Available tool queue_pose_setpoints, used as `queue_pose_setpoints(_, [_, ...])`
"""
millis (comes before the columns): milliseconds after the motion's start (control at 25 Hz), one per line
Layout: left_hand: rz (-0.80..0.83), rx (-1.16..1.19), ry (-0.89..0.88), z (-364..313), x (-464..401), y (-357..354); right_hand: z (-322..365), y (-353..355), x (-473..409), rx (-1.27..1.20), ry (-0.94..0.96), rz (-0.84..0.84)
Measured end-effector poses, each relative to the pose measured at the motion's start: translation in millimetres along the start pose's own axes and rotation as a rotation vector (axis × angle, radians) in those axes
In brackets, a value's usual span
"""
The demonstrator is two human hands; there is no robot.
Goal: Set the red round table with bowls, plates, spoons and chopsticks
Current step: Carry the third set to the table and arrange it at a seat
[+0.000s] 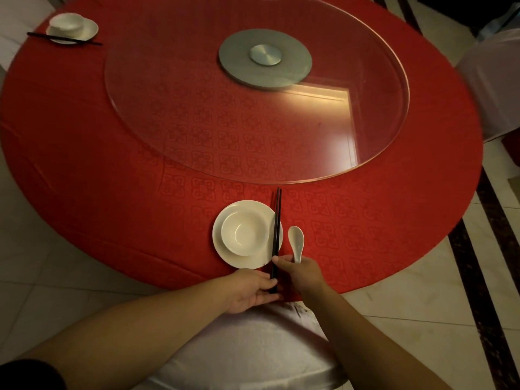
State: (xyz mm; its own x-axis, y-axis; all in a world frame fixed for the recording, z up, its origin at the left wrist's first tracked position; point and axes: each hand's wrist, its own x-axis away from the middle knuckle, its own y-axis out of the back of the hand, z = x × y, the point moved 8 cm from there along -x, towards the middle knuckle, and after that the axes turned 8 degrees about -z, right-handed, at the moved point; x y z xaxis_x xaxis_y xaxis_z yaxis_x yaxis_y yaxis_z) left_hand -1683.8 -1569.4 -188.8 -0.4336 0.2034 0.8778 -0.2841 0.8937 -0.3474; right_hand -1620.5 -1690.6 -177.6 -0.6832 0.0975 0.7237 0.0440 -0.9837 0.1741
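1. Near setting, at the table (84, 136) edge closest to the camera: a white plate (225, 256) is laid on the red cloth, with a white bowl (244, 233) seated on it, mouth up, offset slightly toward the plate's far-right.

2. Black chopsticks (277, 220) are found as a pair, side by side, lying across the right rim of the plate. Long axis runs near-to-far, almost radial to the table; the far ends point toward the glass turntable (168, 94), the near ends overhang toward the table edge.

3. A white spoon (295, 243) lies just right of the chopsticks, apart from the plate. Long axis roughly parallel to the chopsticks; the scoop end is directed away from the person, the handle toward the near edge.

4. Left hand (250, 291): thumb and fingers are closed around the near ends of the chopsticks, apparently squaring them up.

5. Right hand (301, 273): fingertips are pinched on the spoon handle's end; thumb rests beside the chopsticks.

6. Far-left setting: a second plate (87, 32), second bowl (67, 22) and second chopsticks (64, 38) laid crosswise over the plate are noted. No spoon can be made out there.

7. Progress, as judged: two places visible, the near one essentially complete pending final alignment. Most of the visible rim is unset, so the greater part of the task is taken to remain.
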Motion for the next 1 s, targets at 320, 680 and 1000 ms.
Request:
queue_pose_setpoints(320, [-0.003, -0.019, -0.013, -3.7, -5.4, 4.3, 0.0, -3.3, -8.5, 0.017, 0.037, -0.055])
queue_pose_setpoints(680, [0.032, -0.046, -0.039, -5.8, -1.7, -2.9, -6.1, -2.9, -7.8, 0.009, 0.035, -0.111])
queue_pose_setpoints(1000, [0.041, -0.037, -0.066, -5.5, -4.5, -4.4, -2.1, -0.3, -6.8, 0.04, 0.044, -0.132])
